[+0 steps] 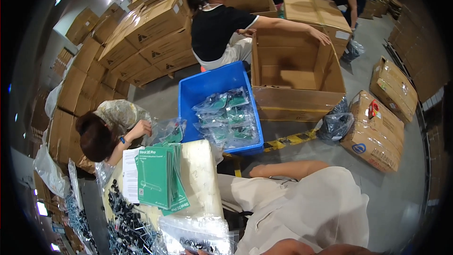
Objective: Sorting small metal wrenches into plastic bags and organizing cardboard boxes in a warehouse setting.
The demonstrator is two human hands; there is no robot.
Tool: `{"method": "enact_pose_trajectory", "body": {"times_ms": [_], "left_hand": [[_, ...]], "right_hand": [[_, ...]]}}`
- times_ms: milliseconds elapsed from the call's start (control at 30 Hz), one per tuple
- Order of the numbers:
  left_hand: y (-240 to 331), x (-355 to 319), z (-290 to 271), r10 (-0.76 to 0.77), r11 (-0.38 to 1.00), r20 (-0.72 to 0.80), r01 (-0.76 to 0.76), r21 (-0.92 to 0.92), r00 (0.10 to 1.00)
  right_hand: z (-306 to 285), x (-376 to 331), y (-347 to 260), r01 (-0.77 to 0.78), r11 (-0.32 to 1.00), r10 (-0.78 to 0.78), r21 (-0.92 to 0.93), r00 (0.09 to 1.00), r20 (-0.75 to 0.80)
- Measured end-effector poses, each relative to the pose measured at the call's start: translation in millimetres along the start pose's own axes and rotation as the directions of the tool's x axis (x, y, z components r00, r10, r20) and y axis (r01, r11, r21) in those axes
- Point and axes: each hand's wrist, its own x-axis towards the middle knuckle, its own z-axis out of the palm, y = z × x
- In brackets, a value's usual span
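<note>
By the hand, a clear bag holds apparently black parts.

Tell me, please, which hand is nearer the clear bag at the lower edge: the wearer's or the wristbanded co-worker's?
The wearer's hand, left or right unclear: it is right at the clear bag. The co-worker's hand is beyond the green booklets.

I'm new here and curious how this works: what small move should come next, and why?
Perhaps slide a green leaflet into the front clear bag: it seems to hold black parts but shows no green, while the filled bags in the blue bin show green inside.
</note>
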Motion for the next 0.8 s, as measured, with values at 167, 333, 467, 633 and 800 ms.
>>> {"method": "enact_pose_trajectory", "body": {"times_ms": [167, 333, 467, 633, 800], "left_hand": [[7, 1, -10, -0.038, 0.997, 0.053, 0.042, -0.068, 0.998], [-11, -2, 0, 0.007, 1.0, 0.067, -0.006, -0.019, 0.998], [19, 1, -20, -0.036, 0.999, 0.127, 0.032, 0.03, 0.991], [1, 0, -1, 0.03, 0.995, 0.141, -0.043, 0.089, 0.99], [-6, 4, 3, 0.039, 0.998, 0.126, -0.044, 0.037, 0.991]], "right_hand": [[1, -6, -4, 0.036, 0.999, -0.036, -0.005, 0.999, -0.041], [3, -9, -2, 0.012, 0.998, -0.008, 0.056, 0.997, -0.078], [18, -9, 19, -0.065, 0.992, 0.076, 0.11, 0.993, -0.096], [31, -56, 66, -0.23, 0.94, 0.269, 0.253, 0.955, -0.129], [109, -103, 223, -0.338, 0.869, 0.472, 0.362, 0.787, -0.397]]}}
